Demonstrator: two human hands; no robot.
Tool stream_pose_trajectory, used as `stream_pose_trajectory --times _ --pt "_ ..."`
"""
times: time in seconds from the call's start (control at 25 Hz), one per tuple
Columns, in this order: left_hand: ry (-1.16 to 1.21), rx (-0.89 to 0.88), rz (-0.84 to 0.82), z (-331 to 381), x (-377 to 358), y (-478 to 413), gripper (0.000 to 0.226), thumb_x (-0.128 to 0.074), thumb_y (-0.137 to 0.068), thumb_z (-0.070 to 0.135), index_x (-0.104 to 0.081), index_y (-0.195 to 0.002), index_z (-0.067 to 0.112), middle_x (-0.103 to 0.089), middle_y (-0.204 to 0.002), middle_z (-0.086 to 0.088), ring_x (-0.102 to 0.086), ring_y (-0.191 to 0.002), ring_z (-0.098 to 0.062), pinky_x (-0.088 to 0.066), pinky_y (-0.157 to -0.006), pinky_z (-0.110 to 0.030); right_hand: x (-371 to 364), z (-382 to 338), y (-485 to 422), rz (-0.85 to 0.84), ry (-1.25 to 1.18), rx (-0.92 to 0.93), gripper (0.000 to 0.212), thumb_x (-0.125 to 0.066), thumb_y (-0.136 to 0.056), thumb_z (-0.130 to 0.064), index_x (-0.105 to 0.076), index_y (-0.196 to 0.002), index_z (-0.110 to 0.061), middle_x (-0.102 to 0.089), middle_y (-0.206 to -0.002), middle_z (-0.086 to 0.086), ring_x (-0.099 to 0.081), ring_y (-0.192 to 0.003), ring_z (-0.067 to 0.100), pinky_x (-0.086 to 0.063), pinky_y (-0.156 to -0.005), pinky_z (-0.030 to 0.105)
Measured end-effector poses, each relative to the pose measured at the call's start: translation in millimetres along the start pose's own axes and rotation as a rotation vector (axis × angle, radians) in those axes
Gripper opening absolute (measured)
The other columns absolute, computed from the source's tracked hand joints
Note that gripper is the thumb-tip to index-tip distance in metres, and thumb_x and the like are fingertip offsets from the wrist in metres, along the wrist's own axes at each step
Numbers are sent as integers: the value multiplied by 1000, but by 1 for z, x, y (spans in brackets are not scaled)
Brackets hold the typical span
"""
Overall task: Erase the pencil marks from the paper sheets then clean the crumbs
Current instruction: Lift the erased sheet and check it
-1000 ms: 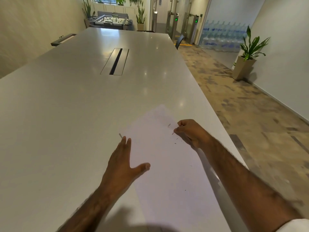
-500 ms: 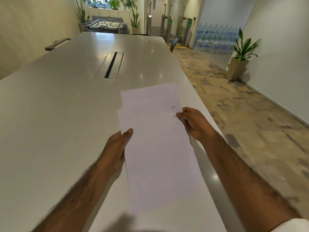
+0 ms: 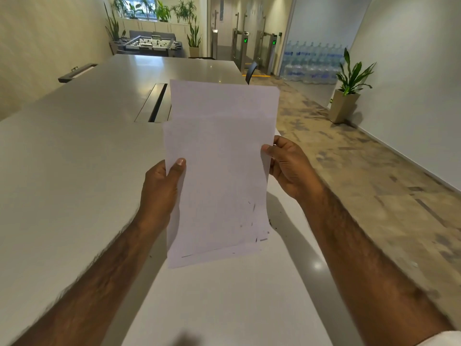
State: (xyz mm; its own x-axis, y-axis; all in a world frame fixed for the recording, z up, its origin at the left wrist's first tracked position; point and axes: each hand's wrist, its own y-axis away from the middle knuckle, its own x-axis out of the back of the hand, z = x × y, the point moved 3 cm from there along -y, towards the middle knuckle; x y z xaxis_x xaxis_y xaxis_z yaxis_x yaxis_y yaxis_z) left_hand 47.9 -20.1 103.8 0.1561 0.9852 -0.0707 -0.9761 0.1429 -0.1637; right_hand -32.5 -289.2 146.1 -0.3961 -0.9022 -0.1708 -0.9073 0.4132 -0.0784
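Paper sheets [image 3: 219, 171] upright between left hand [image 3: 159, 193] and right hand [image 3: 290, 168].

The paper sheets [image 3: 219, 171] hid the fingers of my left hand [image 3: 159, 193], all but the thumb, and the fingertips of my right hand [image 3: 291, 168]. They covered one end of the table slot [image 3: 154, 103]. The dark specks [image 3: 270, 222] beside their lower right corner were too small to tell. My forearms ran off the bottom edge.
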Motion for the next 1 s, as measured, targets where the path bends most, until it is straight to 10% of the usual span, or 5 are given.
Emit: stream_pose_trajectory --times 0.52,1.0 --pt "108 -283 -3 55 10 0 11 -67 -96 49 -77 -94 46 -78 -96 17 -75 -89 -8 -57 -72 -19 -28 -43 14 -22 -70 257 27 -63 -97 -4 -72 -117 -19 -76 -120 3 -74 -107 24 -60 -85 34" --pt "87 -127 -117 19 22 -4 18 -79 -80 54 -79 -95 43 -79 -96 14 -75 -85 -6 -56 -66 -17 -39 0 15 -6 119 155 39 -69 -91 -1 -66 -130 -6 -74 -122 10 -71 -112 30 -57 -100 47"
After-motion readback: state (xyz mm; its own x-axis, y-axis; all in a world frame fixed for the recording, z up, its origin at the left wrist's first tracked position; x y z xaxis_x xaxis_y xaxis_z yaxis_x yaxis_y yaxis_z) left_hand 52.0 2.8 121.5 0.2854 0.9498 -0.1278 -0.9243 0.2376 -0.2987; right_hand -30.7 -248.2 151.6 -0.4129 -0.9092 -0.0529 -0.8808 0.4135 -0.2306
